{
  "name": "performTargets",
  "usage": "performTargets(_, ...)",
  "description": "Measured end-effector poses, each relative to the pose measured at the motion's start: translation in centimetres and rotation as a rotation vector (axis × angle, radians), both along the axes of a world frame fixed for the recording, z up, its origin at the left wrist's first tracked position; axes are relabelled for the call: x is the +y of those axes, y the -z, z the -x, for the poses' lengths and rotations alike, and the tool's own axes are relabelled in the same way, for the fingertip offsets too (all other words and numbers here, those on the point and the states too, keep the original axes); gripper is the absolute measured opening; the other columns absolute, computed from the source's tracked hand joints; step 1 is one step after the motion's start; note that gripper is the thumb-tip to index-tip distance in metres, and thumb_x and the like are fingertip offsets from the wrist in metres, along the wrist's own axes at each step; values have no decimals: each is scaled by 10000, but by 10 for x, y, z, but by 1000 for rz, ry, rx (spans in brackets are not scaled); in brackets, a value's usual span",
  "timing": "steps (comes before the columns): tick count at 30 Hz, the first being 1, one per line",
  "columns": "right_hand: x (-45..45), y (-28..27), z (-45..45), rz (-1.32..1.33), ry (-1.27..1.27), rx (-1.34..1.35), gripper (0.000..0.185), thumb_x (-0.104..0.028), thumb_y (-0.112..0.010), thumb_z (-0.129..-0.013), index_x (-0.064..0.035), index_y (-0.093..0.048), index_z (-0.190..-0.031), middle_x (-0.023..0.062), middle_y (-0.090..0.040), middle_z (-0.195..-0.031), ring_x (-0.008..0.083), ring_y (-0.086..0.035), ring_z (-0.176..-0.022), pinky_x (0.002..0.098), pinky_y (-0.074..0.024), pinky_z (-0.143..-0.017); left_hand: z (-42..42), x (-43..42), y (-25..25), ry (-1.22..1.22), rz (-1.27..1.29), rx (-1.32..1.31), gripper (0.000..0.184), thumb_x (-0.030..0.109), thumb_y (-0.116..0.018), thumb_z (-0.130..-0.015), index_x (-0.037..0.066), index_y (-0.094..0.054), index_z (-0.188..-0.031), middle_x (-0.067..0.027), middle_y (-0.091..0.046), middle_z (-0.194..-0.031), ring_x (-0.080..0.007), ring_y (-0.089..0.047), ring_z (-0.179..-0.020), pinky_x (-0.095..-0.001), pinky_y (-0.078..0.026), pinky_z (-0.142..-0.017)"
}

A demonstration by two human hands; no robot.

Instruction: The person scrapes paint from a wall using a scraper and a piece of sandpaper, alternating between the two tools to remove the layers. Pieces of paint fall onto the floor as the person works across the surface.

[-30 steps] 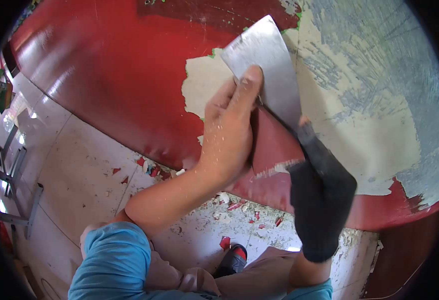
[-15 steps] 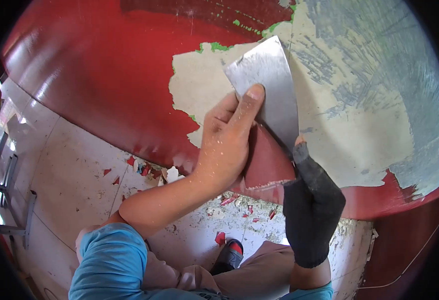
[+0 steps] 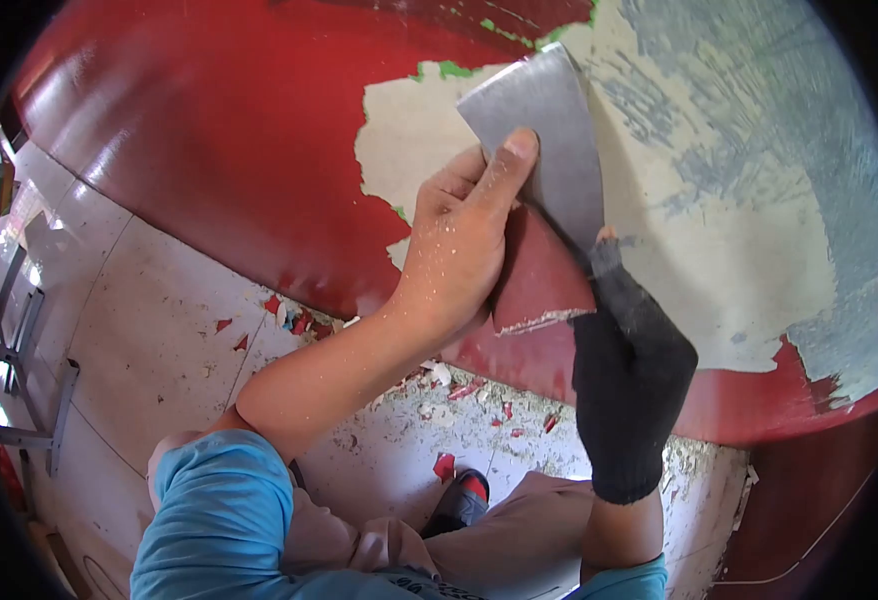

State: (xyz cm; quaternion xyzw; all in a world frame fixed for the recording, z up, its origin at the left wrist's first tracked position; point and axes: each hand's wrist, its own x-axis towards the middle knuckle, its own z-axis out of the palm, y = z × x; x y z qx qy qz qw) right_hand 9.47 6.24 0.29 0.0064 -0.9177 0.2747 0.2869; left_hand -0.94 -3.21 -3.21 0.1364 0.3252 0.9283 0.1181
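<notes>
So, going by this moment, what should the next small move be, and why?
Probably ease the scraper toward the ragged upper border of the pale patch: its broad edge points that way, red coating lies beyond, and the bare left hand braces the blade while the gloved right hand closes around its narrow end.

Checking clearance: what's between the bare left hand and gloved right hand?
Head view: a red sheet with a ragged pale edge and, above it, part of the scraper blade.
</notes>
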Motion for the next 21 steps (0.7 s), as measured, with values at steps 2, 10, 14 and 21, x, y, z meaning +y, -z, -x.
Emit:
performTargets(2,7,-2,-5,-41,-11,43,393,66,-566,-739,6,-612,-1124,155,-614,-751,183,-579,-616,288,-460,-595,-6,7,-4,-16,-62,4,366,345,-539,-927,-10,-600,-988,15,-582,-851,-36,-483,-747,-195,-401,-691)
performTargets(10,2,-5,-2,-54,-21,-36,473,94,-505,-733,-13,-581,-1188,99,-662,-1018,90,-560,-789,226,-444,-730,-2,3,2,-6,-72,-17,363,343,-530,-931,-8,-593,-1002,-3,-579,-907,-49,-483,-812,-208,-406,-740)
performTargets(14,10,-11,-10,-139,-58,40,404,34,-590,-734,-3,-605,-1137,173,-621,-778,229,-621,-689,293,-472,-665,-14,14,-2,-75,-87,-98,376,354,-530,-930,-12,-593,-988,-6,-579,-884,-43,-476,-766,-193,-407,-696)
performTargets(21,4,-9,-4,-88,-102,86,374,59,-600,-731,4,-624,-1100,175,-625,-783,214,-626,-699,298,-482,-676,-12,9,-4,-53,-145,-108,393,362,-531,-927,-19,-584,-1007,-1,-567,-860,-55,-484,-772,-205,-413,-716)
